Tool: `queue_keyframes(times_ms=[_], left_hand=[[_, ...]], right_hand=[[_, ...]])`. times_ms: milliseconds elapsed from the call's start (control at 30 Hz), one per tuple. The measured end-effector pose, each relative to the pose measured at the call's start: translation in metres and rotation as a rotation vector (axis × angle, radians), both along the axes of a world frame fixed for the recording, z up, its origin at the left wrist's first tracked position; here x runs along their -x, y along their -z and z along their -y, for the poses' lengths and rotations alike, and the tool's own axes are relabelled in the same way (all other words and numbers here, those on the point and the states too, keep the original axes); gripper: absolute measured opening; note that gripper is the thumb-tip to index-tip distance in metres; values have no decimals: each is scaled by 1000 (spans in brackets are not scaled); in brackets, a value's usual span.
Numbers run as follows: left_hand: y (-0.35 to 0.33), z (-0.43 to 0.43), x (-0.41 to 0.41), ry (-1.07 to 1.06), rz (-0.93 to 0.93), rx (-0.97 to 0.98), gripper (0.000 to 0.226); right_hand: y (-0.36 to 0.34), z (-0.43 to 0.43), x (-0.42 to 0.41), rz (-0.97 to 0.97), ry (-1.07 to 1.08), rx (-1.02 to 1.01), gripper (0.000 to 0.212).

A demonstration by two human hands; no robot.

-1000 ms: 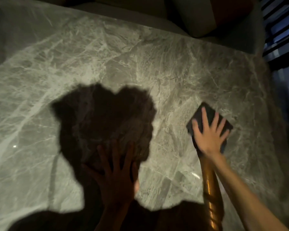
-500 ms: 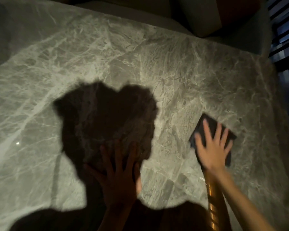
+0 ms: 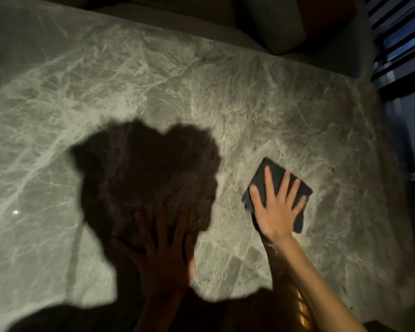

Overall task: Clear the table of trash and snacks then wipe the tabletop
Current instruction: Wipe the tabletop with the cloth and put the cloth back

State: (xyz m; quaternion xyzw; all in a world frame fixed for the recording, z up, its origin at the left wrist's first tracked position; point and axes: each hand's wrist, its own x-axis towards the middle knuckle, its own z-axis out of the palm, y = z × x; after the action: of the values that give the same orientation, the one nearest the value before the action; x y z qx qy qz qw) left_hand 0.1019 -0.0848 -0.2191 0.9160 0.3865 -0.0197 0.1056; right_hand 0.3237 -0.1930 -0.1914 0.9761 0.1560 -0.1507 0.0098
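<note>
A grey veined marble tabletop (image 3: 153, 80) fills the view, with no trash or snacks visible on it. My right hand (image 3: 277, 212) presses flat, fingers spread, on a dark folded cloth (image 3: 276, 172) at the right of the table. The palm covers most of the cloth; its far corner and right edge stick out. My left hand (image 3: 163, 257) lies flat and open on the bare marble near me, in deep shadow, holding nothing.
My head's shadow darkens the table's middle. A grey cushion (image 3: 273, 22) on a seat lies beyond the far edge. Dark slats (image 3: 398, 32) stand at the upper right, past the table's right edge.
My right hand has slid the cloth toward me and then to the left. My left hand has stayed flat in the same place.
</note>
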Motion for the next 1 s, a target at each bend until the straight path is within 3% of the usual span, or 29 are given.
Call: queue_keyframes(times_ms=[100, 233, 333, 433, 533, 667, 833, 1000], left_hand=[[-1, 0, 0, -12, -2, -8, 65], [-6, -1, -1, -17, -29, 3, 58], [-10, 0, -1, -13, -36, 38, 57], [-13, 0, 0, -10, -58, 53, 56], [-20, 0, -3, -23, -116, 98, 54], [-21, -1, -3, -13, -220, 102, 55], [-31, 0, -4, -43, -265, 182, 72], [-55, 7, -18, -220, -124, 373, 63]], right_hand=[[7, -64, -16, -12, 100, -37, 82], [8, -89, 6, 31, -177, -69, 78], [3, -66, 29, 121, -447, -123, 65], [-2, -27, 52, 80, -694, -132, 61], [-4, 20, 66, -109, -775, -207, 67], [0, 84, 59, -61, -949, -196, 64], [-3, 137, 44, -175, -994, -304, 62], [-10, 142, 41, -511, -886, -322, 52]])
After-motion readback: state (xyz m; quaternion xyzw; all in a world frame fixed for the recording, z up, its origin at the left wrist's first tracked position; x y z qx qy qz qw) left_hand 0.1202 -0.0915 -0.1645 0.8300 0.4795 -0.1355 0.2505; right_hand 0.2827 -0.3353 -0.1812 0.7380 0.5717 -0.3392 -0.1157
